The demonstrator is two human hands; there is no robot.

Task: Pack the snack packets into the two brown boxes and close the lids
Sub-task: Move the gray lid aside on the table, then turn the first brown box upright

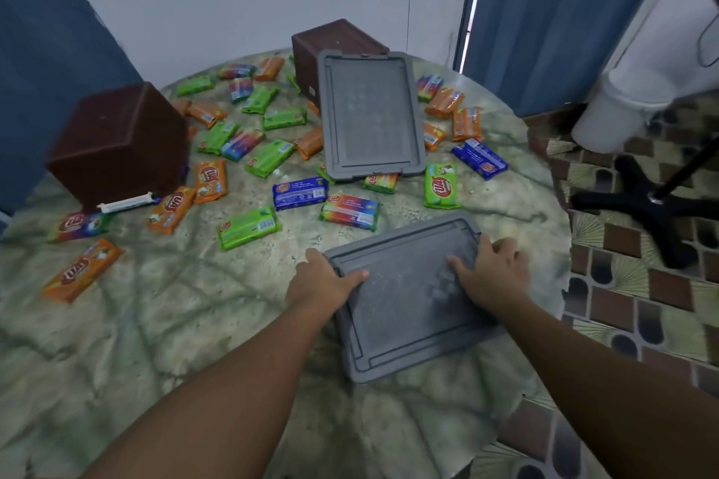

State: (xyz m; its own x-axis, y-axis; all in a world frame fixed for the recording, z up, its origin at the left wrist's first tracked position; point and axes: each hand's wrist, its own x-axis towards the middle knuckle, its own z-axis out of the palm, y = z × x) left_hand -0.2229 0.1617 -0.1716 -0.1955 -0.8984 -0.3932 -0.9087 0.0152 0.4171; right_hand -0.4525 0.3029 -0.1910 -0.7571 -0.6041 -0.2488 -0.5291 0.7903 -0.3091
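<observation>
Two brown boxes stand upside down on the round table: one at the left (pixel 116 144), one at the back (pixel 334 47). A grey lid (pixel 369 113) leans against the back box. A second grey lid (pixel 408 307) lies flat near me. My left hand (pixel 323 280) grips its left edge, thumb on top. My right hand (pixel 494 272) holds its right far corner, fingers spread over the rim. Several snack packets, green (pixel 249 227), orange (pixel 81 270), blue (pixel 299 192) and rainbow-coloured (pixel 350 212), lie scattered across the table.
The table (pixel 155 323) has a marbled green cloth, bare in the near left part. A black chair base (pixel 657 202) and a white bin (pixel 618 109) stand on the tiled floor at the right. Blue curtains hang at both sides.
</observation>
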